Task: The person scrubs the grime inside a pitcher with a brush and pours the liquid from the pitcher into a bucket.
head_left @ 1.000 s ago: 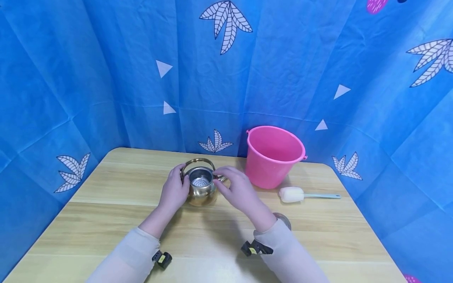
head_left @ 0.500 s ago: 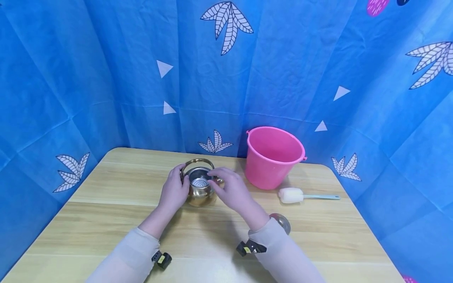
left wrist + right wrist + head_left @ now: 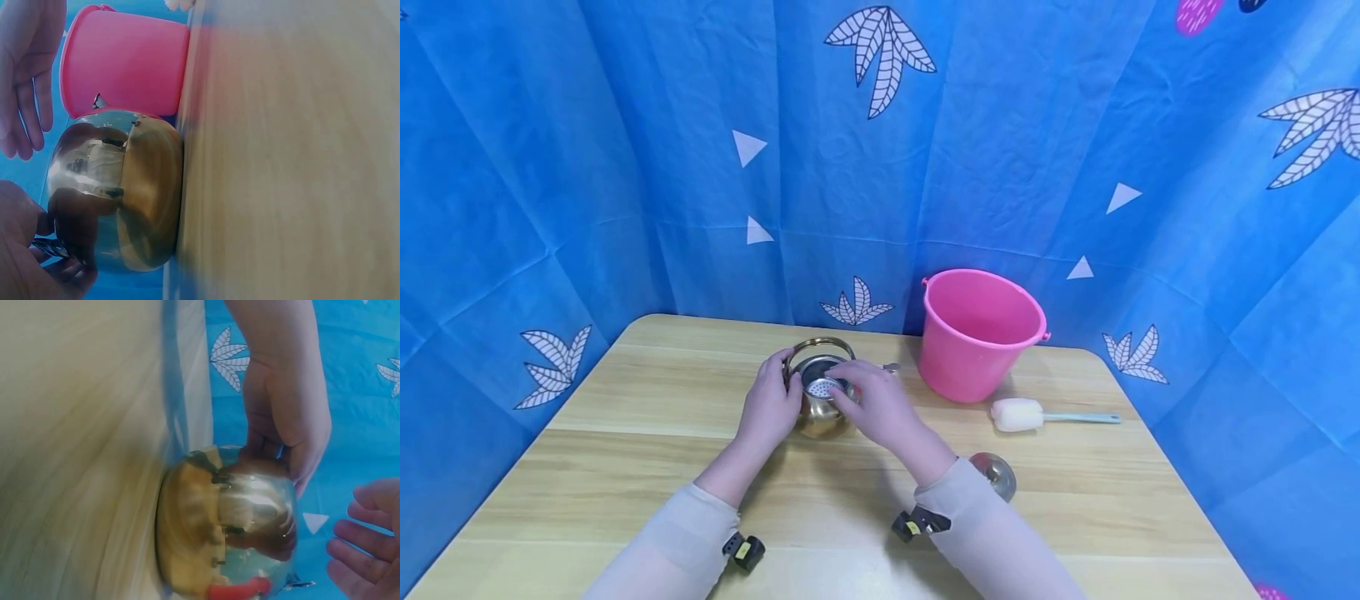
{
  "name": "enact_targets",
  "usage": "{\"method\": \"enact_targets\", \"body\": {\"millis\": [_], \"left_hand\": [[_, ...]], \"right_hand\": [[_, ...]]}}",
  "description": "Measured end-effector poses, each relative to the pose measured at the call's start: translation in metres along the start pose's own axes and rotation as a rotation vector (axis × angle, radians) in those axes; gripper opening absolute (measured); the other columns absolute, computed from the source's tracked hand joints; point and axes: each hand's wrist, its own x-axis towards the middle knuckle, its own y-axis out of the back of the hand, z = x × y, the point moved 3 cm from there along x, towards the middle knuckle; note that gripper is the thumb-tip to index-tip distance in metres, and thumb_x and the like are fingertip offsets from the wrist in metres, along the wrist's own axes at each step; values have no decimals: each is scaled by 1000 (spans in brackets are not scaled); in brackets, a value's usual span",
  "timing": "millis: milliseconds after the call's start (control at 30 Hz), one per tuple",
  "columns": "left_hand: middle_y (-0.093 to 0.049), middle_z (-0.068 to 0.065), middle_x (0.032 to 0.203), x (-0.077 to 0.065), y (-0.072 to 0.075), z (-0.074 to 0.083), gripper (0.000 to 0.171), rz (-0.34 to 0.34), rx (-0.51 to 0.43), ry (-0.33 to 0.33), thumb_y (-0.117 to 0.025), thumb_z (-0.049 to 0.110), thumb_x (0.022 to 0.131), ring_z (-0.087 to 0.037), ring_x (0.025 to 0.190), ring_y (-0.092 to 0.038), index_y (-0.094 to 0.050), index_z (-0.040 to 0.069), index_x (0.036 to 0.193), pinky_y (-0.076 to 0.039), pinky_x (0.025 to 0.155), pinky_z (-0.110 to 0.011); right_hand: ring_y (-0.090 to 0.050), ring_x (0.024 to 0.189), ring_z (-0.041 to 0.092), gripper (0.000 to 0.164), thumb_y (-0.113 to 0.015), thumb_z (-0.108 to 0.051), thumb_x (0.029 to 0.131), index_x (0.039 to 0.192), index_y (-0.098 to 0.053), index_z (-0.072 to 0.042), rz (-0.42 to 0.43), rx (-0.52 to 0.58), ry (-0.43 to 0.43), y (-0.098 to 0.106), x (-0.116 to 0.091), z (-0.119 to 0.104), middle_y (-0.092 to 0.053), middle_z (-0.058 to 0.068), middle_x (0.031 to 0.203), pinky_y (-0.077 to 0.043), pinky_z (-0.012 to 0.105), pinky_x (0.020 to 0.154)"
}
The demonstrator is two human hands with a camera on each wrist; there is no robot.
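A round gold metal teapot (image 3: 822, 419) stands on the wooden table, uncovered, its arched handle upright. Inside its mouth sits a perforated strainer (image 3: 822, 388). My left hand (image 3: 771, 398) holds the teapot's left side at the foot of the handle, thumb near the rim. Over the right part of the mouth hovers my right hand (image 3: 882, 406), its fingers loosely bent and pointing at the strainer. Nothing shows between those fingers in the right wrist view, where the right hand (image 3: 369, 544) appears beside the shiny pot. Behind it the spout is mostly hidden.
A pink bucket (image 3: 958, 371) stands at the back, right of the teapot. Farther right lies a white sponge brush (image 3: 1018, 414) with a pale handle. A round metal lid (image 3: 997, 475) lies by my right sleeve, partly covered. Blue patterned curtain (image 3: 700, 183) encloses the table's back and sides.
My right hand has moved left from the teapot's right rim to over its mouth, uncovering more of the round lid. The left hand keeps its hold and the teapot stays put.
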Motion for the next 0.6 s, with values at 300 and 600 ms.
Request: {"method": "enact_targets", "body": {"millis": [300, 600], "left_hand": [[-44, -29, 146, -1, -1, -1, 48, 8, 3, -8, -50, 15, 102, -48, 125, -51, -40, -2, 146, -44, 102, -58], [-45, -29, 145, 0, -1, -1, 48, 11, 7, -18, -49, 15, 102, -47, 126, -51, -40, -3, 146, -44, 103, -58]], "right_hand": [[-62, 120, 22, 30, -68, -24, 97, 123, -70, -11, -65, -48, -7, -10, 5, -1, -68, 7, 126, -47, 36, 105], [-63, 118, 22, 32, -68, -24, 96, 124, -70, -9, -110, -99, 11, -21, 6, 1, -69, 7, 125, -47, 35, 105]]}}
